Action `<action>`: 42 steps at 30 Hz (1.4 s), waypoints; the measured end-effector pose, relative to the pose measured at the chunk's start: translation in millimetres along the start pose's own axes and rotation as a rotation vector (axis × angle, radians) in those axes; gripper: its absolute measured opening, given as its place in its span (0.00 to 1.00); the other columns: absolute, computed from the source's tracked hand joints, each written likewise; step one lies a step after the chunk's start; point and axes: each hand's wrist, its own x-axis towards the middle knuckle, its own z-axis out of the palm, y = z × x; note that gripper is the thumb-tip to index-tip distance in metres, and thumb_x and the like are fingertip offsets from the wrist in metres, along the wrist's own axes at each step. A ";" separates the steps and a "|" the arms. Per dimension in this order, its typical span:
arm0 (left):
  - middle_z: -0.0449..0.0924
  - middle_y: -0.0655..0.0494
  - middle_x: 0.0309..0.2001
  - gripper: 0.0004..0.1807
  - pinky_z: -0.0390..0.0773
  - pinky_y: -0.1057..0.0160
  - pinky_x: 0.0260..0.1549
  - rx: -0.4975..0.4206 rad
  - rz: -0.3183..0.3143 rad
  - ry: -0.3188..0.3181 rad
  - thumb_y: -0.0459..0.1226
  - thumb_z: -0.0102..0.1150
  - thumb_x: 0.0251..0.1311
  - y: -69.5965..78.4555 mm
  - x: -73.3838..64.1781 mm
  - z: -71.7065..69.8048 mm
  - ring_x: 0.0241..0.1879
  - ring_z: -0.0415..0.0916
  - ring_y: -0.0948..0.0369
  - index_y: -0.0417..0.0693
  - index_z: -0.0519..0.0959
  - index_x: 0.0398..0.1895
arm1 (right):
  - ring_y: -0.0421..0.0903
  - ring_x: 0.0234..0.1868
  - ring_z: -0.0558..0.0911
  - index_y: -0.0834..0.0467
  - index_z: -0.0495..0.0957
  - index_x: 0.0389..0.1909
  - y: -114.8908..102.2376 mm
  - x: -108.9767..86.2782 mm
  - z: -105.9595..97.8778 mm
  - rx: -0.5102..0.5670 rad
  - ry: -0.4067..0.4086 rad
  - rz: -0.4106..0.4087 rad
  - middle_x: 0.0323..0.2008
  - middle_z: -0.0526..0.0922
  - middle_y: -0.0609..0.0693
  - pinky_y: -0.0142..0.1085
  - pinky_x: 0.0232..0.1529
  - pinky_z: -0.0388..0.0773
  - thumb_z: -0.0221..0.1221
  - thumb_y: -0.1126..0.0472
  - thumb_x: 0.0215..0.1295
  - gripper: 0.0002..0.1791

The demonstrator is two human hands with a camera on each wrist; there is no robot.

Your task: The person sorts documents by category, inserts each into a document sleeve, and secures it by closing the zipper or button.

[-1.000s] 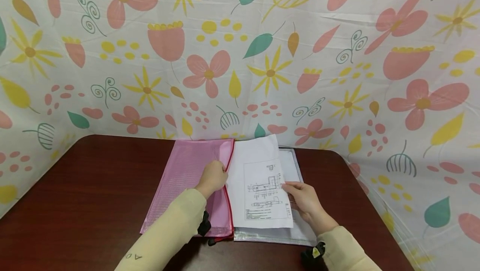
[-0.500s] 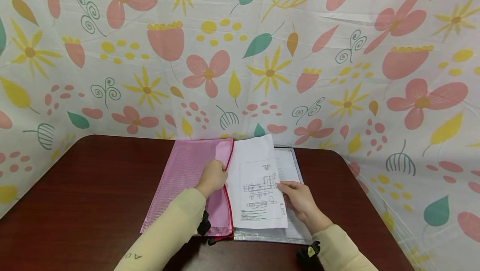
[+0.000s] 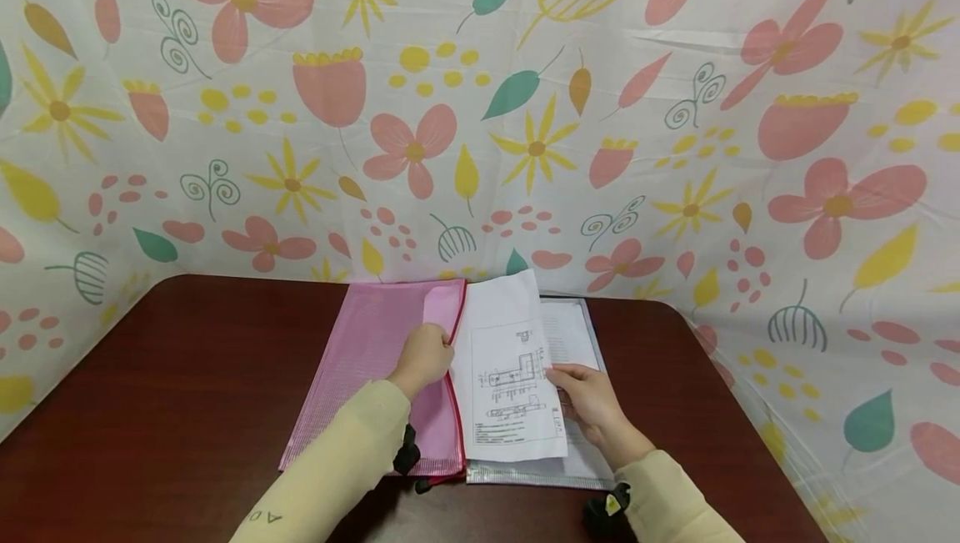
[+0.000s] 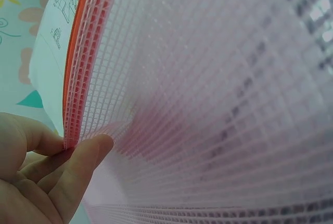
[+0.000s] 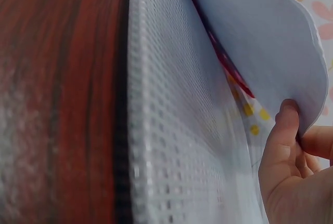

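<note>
A pink mesh zipper pouch (image 3: 375, 334) lies left of centre on the table. My left hand (image 3: 422, 357) pinches its red-zippered edge, thumb and fingers on either side of the mesh (image 4: 112, 78). Printed paper (image 3: 517, 393) with a line drawing sticks out of the pouch's opening toward the right. My right hand (image 3: 596, 409) pinches that paper by its right edge; in the right wrist view the sheet (image 5: 265, 37) curves up from the fingers. Below the paper lies a pale mesh pouch (image 3: 592, 464), partly covered, with printed text showing near its top.
The dark brown wooden table (image 3: 165, 393) extends to both sides. A flower-printed curtain (image 3: 480, 109) hangs along its back edge. The red zipper's dark pull (image 3: 424, 485) lies at the pink pouch's front corner.
My right hand has shifted left with the paper's edge, so more of the pale pouch shows on the right. The left hand keeps its hold on the pink pouch.
</note>
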 end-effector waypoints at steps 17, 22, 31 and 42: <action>0.77 0.48 0.24 0.08 0.67 0.68 0.19 -0.056 -0.032 -0.013 0.28 0.51 0.59 -1.8 -2.8 -0.4 0.19 0.66 0.62 0.32 0.80 0.31 | 0.42 0.26 0.82 0.68 0.77 0.50 5.1 -2.0 2.7 -0.015 0.031 -0.018 0.29 0.83 0.50 0.33 0.24 0.79 0.58 0.64 0.63 0.17; 0.81 0.44 0.33 0.12 0.72 0.66 0.24 -0.074 -0.021 -0.007 0.28 0.51 0.59 -3.9 -4.1 -1.7 0.24 0.71 0.60 0.29 0.80 0.41 | 0.41 0.25 0.81 0.68 0.77 0.50 4.6 -2.2 2.7 -0.028 0.040 -0.021 0.29 0.83 0.50 0.32 0.24 0.78 0.58 0.62 0.63 0.17; 0.82 0.41 0.37 0.13 0.76 0.62 0.31 -0.071 0.005 0.019 0.27 0.51 0.57 -6.9 -6.1 -5.3 0.27 0.71 0.60 0.30 0.80 0.43 | 0.41 0.26 0.82 0.66 0.78 0.50 3.6 0.8 5.2 -0.021 0.051 -0.015 0.29 0.83 0.51 0.33 0.25 0.80 0.59 0.63 0.62 0.17; 0.82 0.42 0.37 0.12 0.78 0.58 0.35 -0.058 0.045 0.044 0.27 0.53 0.55 -9.1 -4.2 -2.9 0.32 0.74 0.58 0.30 0.81 0.40 | 0.39 0.24 0.80 0.67 0.78 0.49 5.4 -1.1 7.1 -0.011 0.054 0.000 0.27 0.82 0.49 0.30 0.23 0.77 0.59 0.63 0.62 0.17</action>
